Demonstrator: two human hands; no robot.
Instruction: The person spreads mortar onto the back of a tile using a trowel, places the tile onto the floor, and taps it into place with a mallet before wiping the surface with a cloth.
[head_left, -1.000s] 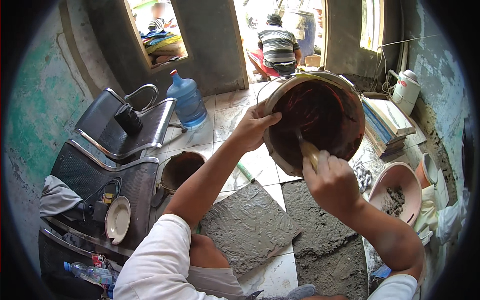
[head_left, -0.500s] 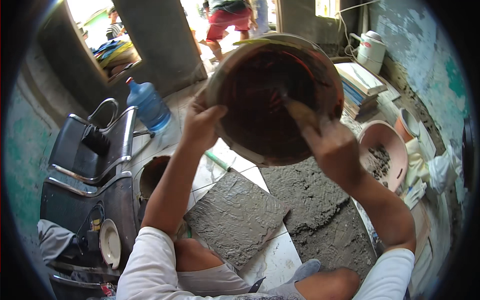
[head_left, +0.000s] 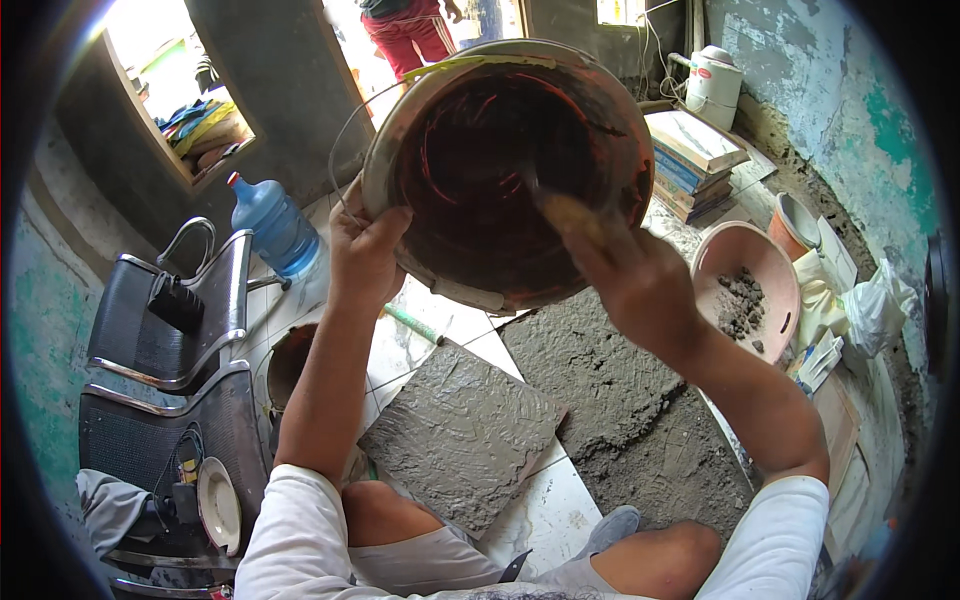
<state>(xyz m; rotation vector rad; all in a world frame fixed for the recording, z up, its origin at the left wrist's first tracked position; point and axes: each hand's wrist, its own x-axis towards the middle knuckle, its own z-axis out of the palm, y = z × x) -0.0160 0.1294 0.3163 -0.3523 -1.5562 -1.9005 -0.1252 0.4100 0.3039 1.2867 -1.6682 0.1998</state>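
A dark-stained bucket (head_left: 388, 180) is raised in front of me, tipped so that its mouth faces me. My left hand (head_left: 365, 250) grips its rim on the left, next to the thin wire handle. Inside my closed right hand (head_left: 640, 285) is the wooden grip of a trowel (head_left: 570, 220); its metal end reaches into the bucket, where shadow hides most of it. Below lies a tile (head_left: 460, 430) coated with wet grey mortar. To its right spreads a rough mortar bed (head_left: 630, 400) on the floor.
Metal chairs (head_left: 170, 320) and a blue water jug (head_left: 275, 225) stand at left. On the right are a pink basin (head_left: 785, 290) with grey lumps, stacked tile boxes (head_left: 690, 165) and a white plastic bag (head_left: 880, 310). A person in red trousers (head_left: 410, 40) is outside the doorway.
The bucket and both hands have shifted slightly left and up in view. The trowel remains inside the bucket. Outside, the person now stands more upright.
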